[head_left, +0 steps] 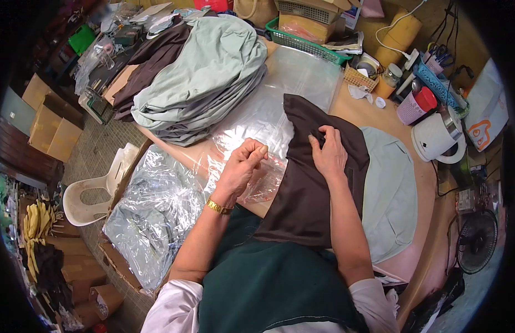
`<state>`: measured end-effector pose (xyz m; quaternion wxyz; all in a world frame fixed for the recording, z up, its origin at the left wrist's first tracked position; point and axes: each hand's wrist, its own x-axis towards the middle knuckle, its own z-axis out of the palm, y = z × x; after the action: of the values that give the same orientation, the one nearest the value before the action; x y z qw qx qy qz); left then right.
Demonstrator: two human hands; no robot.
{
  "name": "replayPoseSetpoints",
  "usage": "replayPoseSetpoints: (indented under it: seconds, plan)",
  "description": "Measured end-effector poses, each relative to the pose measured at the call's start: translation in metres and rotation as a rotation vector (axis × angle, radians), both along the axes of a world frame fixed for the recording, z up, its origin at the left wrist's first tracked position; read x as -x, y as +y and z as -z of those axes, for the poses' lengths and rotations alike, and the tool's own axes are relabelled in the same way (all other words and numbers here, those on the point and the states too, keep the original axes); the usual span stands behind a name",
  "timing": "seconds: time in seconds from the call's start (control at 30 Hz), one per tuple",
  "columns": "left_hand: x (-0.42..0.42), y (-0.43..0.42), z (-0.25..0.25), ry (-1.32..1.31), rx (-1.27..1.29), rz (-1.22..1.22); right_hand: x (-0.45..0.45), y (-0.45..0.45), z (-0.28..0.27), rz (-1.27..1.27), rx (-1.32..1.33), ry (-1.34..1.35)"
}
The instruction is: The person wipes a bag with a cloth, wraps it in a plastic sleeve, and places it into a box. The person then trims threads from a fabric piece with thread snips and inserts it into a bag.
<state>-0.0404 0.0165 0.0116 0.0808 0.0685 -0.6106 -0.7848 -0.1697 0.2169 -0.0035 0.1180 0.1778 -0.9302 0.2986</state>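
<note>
Dark brown folded cloth (302, 194), perhaps a garment, lies on the table before me. My right hand (330, 155) rests on its upper part, thumb and fingers apart. To the left, my left hand (243, 166), with a gold watch at the wrist, is raised and closed, the thumb pressed on the fingers. Anything tiny in that pinch is hidden. Beneath and beyond it are clear plastic bags (304, 72). A pale green folded garment (390, 194) sticks out from under the brown cloth on the right.
A tall pile of pale green garments (207, 72) stands at the back left. Plastic-wrapped garments (157, 194) fill a box on the left, beside a white plastic chair (82, 206). A white kettle (432, 139), a pink basket (411, 111) and a green crate (307, 49) line the far edge.
</note>
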Motion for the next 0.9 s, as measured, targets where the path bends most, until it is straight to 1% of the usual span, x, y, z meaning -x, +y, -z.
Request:
replayPoseSetpoints:
  seconds: [0.03, 0.07, 0.1, 0.13, 0.17, 0.23, 0.27, 0.3, 0.33, 0.37, 0.4, 0.73, 0.77, 0.83, 0.87, 0.9]
  plan:
    - [0.000, 0.002, 0.000, 0.004, -0.121, -0.014, 0.004, 0.003, 0.001, 0.000, 0.000, 0.006]
    - [0.001, 0.003, -0.002, 0.010, -0.121, -0.015, 0.008, 0.004, 0.000, 0.034, 0.059, -0.001]
    - [0.001, 0.003, -0.006, -0.032, -0.272, 0.065, 0.011, 0.005, -0.001, 0.068, 0.118, -0.009]
    - [0.002, 0.003, -0.009, -0.074, -0.421, 0.146, 0.011, 0.007, -0.004, 0.041, 0.170, -0.019]
    - [0.003, 0.002, -0.009, -0.065, -0.420, 0.144, 0.007, 0.007, -0.015, 0.036, 0.171, -0.012]
    - [0.004, -0.001, -0.005, -0.061, -0.332, 0.080, -0.012, 0.002, -0.041, -0.088, 0.193, -0.049]
    - [0.004, -0.002, -0.003, -0.062, -0.332, 0.076, -0.021, -0.001, -0.051, -0.146, 0.234, -0.008]
    - [0.005, -0.003, -0.002, -0.040, -0.274, 0.049, -0.030, -0.003, -0.060, -0.148, 0.235, -0.012]
    - [0.006, -0.004, -0.001, -0.018, -0.216, 0.022, -0.038, -0.004, -0.069, -0.232, 0.202, -0.014]
    - [0.006, -0.004, -0.002, -0.020, -0.217, 0.019, -0.045, -0.005, -0.075, -0.316, 0.169, -0.016]
    - [0.005, -0.004, -0.004, -0.016, -0.177, 0.017, -0.050, -0.006, -0.078, -0.353, 0.161, 0.041]
    - [0.000, 0.003, -0.018, -0.023, 0.006, 0.010, -0.062, -0.013, -0.080, -0.403, 0.053, 0.200]
    - [0.000, 0.004, -0.020, -0.024, 0.006, 0.011, -0.062, -0.013, -0.078, -0.402, 0.052, 0.199]
    - [0.001, 0.007, -0.023, 0.068, -0.108, 0.036, -0.062, -0.013, -0.075, -0.367, 0.052, 0.193]
    - [0.002, 0.007, -0.021, 0.070, -0.109, 0.036, -0.063, -0.013, -0.077, -0.367, 0.051, 0.194]
    - [0.003, 0.007, -0.019, 0.059, -0.183, 0.041, -0.064, -0.012, -0.081, -0.359, 0.064, 0.177]
